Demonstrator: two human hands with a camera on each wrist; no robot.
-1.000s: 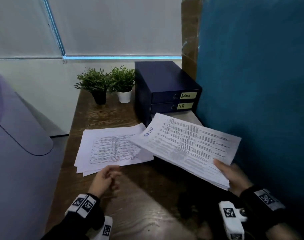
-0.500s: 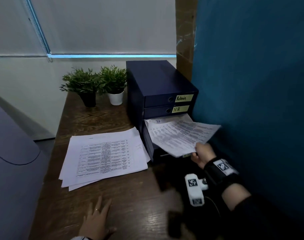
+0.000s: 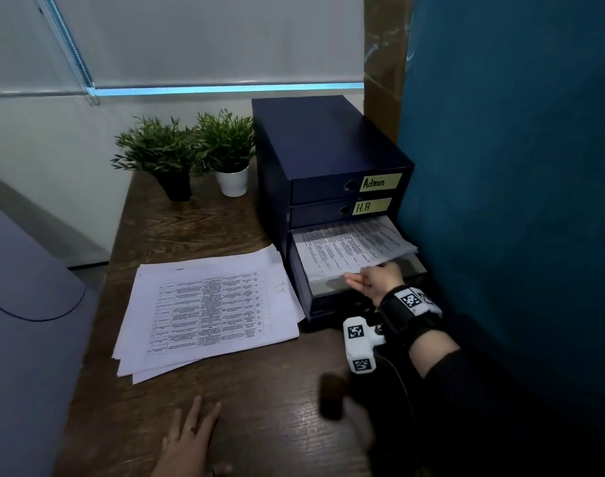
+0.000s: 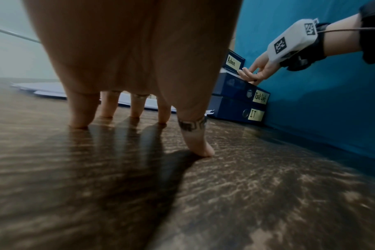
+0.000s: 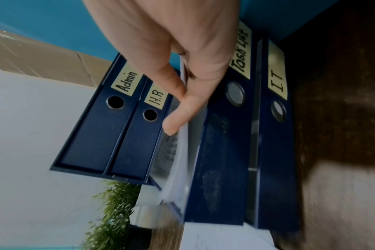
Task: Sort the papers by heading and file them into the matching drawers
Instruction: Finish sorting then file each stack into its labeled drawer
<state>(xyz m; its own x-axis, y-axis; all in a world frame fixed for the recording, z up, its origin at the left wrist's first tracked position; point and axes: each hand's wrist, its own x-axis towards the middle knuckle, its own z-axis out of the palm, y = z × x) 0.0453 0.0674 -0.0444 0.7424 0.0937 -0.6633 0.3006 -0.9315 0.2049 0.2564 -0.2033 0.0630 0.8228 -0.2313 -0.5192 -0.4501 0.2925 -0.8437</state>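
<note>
Papers, a white printed bundle (image 3: 349, 247), are going into the pulled-out dark blue "Task List" drawer (image 5: 223, 152), the right hand (image 3: 375, 280) pinching their edge. Another white stack (image 3: 208, 308) is waiting on the brown wooden desk (image 3: 277, 407), beside the flat, spread-fingered left hand (image 3: 187, 445).

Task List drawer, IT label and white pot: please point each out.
Task List drawer (image 5: 220, 152): right wrist view, its front panel.
IT label (image 4: 255, 115): left wrist view, its middle.
white pot (image 3: 233, 182): head view, its side.
</note>
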